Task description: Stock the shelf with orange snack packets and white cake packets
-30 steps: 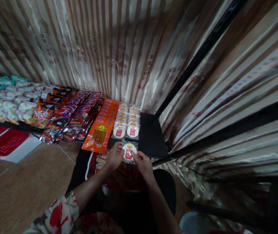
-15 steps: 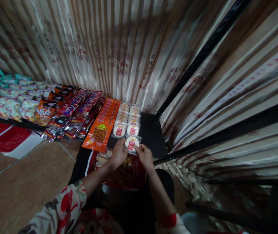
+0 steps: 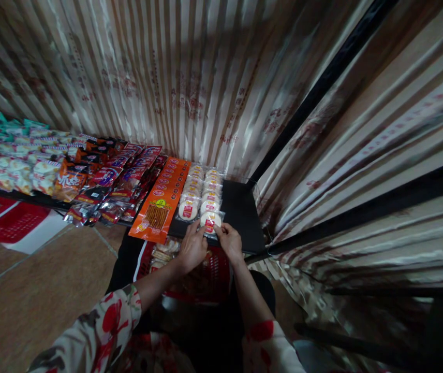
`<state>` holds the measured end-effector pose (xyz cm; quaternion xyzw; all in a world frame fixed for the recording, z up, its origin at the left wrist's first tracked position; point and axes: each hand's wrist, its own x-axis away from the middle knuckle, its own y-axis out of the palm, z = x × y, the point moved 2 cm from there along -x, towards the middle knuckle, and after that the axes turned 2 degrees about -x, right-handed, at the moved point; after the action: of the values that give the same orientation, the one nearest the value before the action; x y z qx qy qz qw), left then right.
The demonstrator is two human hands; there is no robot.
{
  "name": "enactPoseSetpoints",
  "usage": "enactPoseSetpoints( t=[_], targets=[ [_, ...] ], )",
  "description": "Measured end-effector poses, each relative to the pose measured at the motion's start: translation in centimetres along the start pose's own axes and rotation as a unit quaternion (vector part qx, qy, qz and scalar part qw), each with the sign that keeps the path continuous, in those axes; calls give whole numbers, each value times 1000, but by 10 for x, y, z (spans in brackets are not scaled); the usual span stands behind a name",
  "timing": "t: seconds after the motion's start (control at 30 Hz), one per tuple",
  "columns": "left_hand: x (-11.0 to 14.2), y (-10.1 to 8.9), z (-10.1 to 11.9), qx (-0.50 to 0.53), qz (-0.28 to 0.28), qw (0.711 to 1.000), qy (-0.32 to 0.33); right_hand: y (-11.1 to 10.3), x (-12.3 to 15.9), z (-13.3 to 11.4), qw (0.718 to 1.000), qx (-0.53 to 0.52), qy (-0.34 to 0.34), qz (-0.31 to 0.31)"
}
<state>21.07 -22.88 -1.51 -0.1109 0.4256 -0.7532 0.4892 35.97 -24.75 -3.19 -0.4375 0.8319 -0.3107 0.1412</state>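
Observation:
Both hands pinch one clear packet holding a round white cake with a red label (image 3: 210,220). My left hand (image 3: 191,248) grips its left edge and my right hand (image 3: 228,241) its right edge. The packet rests at the front of the right-hand row of like cake packets (image 3: 202,189) on the black shelf (image 3: 240,220). An orange packet of snack sticks (image 3: 162,202) lies just left of these rows.
Many more snack packets (image 3: 50,166) fill the shelf to the left. A red basket (image 3: 202,280) with packets stands on the floor below my hands. Striped shiny curtains hang behind and to the right. Brown floor tiles and a red-and-white box (image 3: 8,228) lie at the left.
Both hands have carried the cake packet forward and up from above the basket onto the shelf, at the front of the right-hand row.

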Motion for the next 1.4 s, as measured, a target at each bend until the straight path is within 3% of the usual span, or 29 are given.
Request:
enactPoseSetpoints(
  t=[0.37,0.9,1.4],
  targets=[
    [-3,1,1,-15,-26,998,46,3,-7,-5,1000,27,7,0],
    [-7,6,-2,-38,-39,997,48,6,-16,-7,998,69,8,8],
    [-5,13,-5,-38,-32,997,52,13,-17,-4,998,34,-30,32]
  ],
)
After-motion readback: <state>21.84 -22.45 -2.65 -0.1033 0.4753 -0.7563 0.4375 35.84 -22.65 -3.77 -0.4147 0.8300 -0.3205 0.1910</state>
